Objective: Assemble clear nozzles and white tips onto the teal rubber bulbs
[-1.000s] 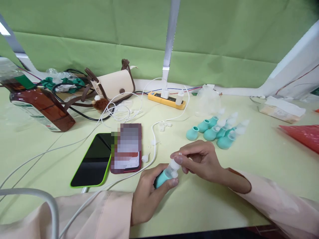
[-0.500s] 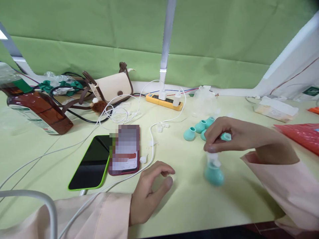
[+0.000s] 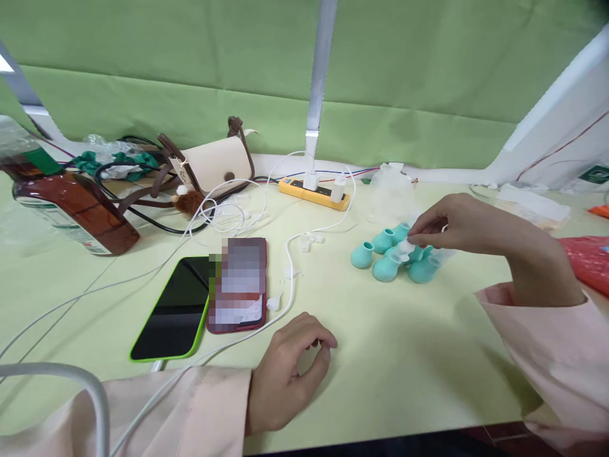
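Several teal bulb-shaped pieces with open necks, one at the left edge of the group (image 3: 362, 255), stand close together right of centre. My right hand (image 3: 428, 230) pinches a whitish translucent piece (image 3: 405, 247) at the neck of a front teal bulb (image 3: 386, 268), which leans to the right on the table. Beside it, another teal bulb (image 3: 422, 270) has a clear piece at its mouth. My left hand (image 3: 297, 371) rests on the table near the front edge, thumb and forefinger together with nothing visible between them.
Two phones (image 3: 174, 308) (image 3: 242, 285) lie left of my left hand, with white cables around. Small clear pieces (image 3: 304, 242) lie near the middle. Behind are a yellow power strip (image 3: 314, 193), a cream bag (image 3: 219, 166) and a brown bottle (image 3: 78, 212). Red packaging (image 3: 587, 263) lies right.
My right hand has moved back with the whitish piece and its teal bulb, from the front to the group. The left thumb and forefinger have come together.
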The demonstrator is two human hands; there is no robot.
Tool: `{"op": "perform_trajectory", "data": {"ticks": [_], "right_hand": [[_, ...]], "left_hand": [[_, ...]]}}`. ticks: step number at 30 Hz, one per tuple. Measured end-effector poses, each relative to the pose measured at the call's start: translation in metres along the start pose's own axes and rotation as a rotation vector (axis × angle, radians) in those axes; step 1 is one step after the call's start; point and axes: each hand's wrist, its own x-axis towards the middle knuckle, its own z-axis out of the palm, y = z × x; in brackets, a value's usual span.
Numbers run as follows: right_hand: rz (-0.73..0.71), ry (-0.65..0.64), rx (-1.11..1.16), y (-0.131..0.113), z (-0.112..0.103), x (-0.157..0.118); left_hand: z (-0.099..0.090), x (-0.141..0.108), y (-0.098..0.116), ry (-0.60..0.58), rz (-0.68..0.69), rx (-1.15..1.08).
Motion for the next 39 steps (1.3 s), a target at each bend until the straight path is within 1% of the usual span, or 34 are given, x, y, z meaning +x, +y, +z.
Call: {"op": "perform_trajectory", "data": {"ticks": [2,3,7,8,9,11,12,13,14,15,16,17,18,20,23,27,31,34,39], "right_hand": [[0.043,-0.099,-0.109,-0.004,-0.004,0.002],[0.055,-0.112,-0.143,-0.004,-0.005,0.002],[0.021,-0.071,-0.208,-0.007,-0.007,0.000],[0.013,-0.014,-0.240,-0.010,-0.006,-0.001],[0.004,0.084,-0.276,-0.015,-0.004,-0.002],[-0.056,0.378,-0.327,-0.033,0.008,-0.003],[-0.119,0.517,-0.323,-0.044,0.016,-0.003],[-0.228,0.614,-0.294,-0.056,0.028,-0.003],[-0.336,0.618,-0.267,-0.067,0.041,-0.003],[-0.434,0.555,-0.248,-0.077,0.055,-0.002],[-0.470,0.455,-0.251,-0.085,0.069,0.000],[-0.476,0.353,-0.263,-0.090,0.084,0.002],[-0.464,0.283,-0.272,-0.092,0.098,0.004],[-0.413,0.169,-0.267,-0.088,0.121,0.010],[-0.280,0.082,-0.206,-0.074,0.143,0.020],[-0.118,0.002,-0.117,-0.062,0.153,0.029],[-0.106,-0.045,-0.107,-0.064,0.156,0.035],[-0.120,-0.025,-0.121,-0.067,0.157,0.038],[-0.110,0.059,-0.132,-0.063,0.155,0.041]], "left_hand": [[0.000,0.000,0.000,0.000,0.000,0.002],[0.000,0.000,-0.001,-0.001,0.000,0.002],[0.001,0.000,-0.002,-0.010,0.012,0.005],[0.001,-0.001,-0.002,-0.012,0.018,0.007],[0.001,-0.001,-0.002,-0.015,0.022,0.009],[0.002,-0.001,-0.003,-0.023,0.031,0.016],[0.002,-0.001,-0.003,-0.028,0.034,0.021],[0.002,-0.001,-0.003,-0.033,0.037,0.025],[0.002,-0.001,-0.003,-0.037,0.042,0.029],[0.002,-0.001,-0.003,-0.039,0.046,0.033],[0.002,-0.001,-0.003,-0.039,0.050,0.037],[0.002,-0.001,-0.003,-0.039,0.052,0.042],[0.002,-0.001,-0.003,-0.037,0.054,0.046],[0.003,-0.001,-0.003,-0.037,0.059,0.056],[0.004,-0.001,-0.005,-0.040,0.069,0.067],[0.004,-0.001,-0.005,-0.042,0.084,0.076],[0.004,-0.001,-0.004,-0.045,0.085,0.077],[0.004,-0.001,-0.004,-0.040,0.087,0.076],[0.004,-0.001,-0.006,-0.041,0.089,0.070]]}}
